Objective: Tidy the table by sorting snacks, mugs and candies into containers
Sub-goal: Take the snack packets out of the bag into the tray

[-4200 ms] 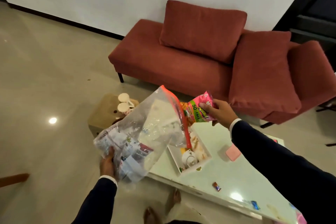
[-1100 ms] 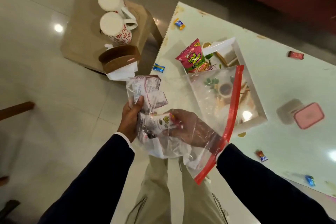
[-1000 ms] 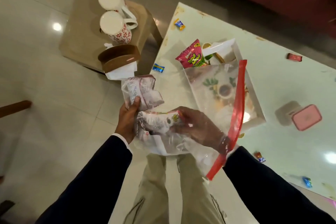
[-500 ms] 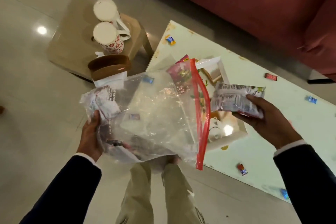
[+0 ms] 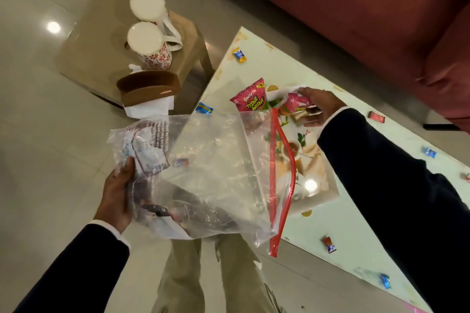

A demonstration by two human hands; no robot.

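My left hand (image 5: 117, 195) grips the bottom corner of a clear zip bag (image 5: 216, 165) with a red seal strip (image 5: 273, 160). The bag holds several crumpled snack packets and hangs over my knees, its mouth toward the table. My right hand (image 5: 320, 107) is closed on a pink snack packet (image 5: 292, 105) above the far end of the white floral tray (image 5: 328, 197). A second pink snack packet (image 5: 250, 99) stands at the tray's far left corner. Wrapped candies lie scattered on the pale table (image 5: 330, 223), for example one candy (image 5: 239, 54) and another (image 5: 329, 244).
Two white mugs (image 5: 150, 44) with red flowers stand on a low beige stool (image 5: 96, 33) left of the table, beside a brown tissue box (image 5: 148, 86). A red sofa (image 5: 356, 7) runs behind the table. Shiny tiled floor lies to the left.
My right hand held a silvery packet beside the bag's mouth; it has moved away to the tray's far end and now grips a pink packet. The bag has sagged lower.
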